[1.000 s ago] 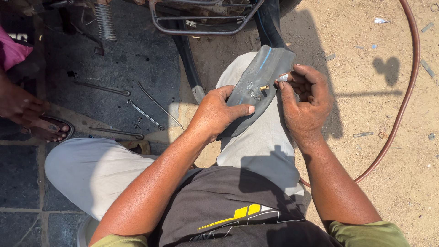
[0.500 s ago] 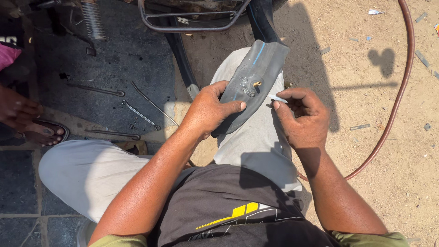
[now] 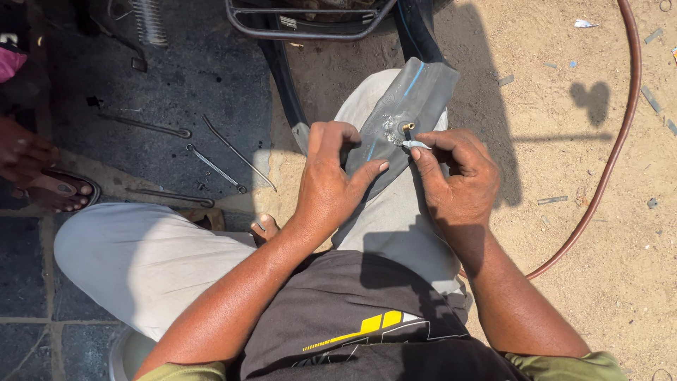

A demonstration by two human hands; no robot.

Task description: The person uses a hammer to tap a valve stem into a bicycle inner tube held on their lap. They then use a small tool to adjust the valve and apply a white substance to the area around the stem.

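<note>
The left hand (image 3: 331, 183) is grasping a grey inner tube (image 3: 405, 106) lying over the knee; the right hand (image 3: 458, 176) is pinching a small white strip (image 3: 416, 144). Metal tools (image 3: 211, 166) are lying on dark paving, beside sunlit sand (image 3: 564, 233) crossed by a red hose (image 3: 613, 148)

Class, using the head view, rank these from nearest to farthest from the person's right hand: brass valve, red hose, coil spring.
1. Brass valve, just beside the right hand.
2. Red hose, on the sand to its right.
3. Coil spring, top left.

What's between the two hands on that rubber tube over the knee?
In the head view, the tube's brass valve stem stands between the left hand and right hand, on the grey inner tube.
</note>
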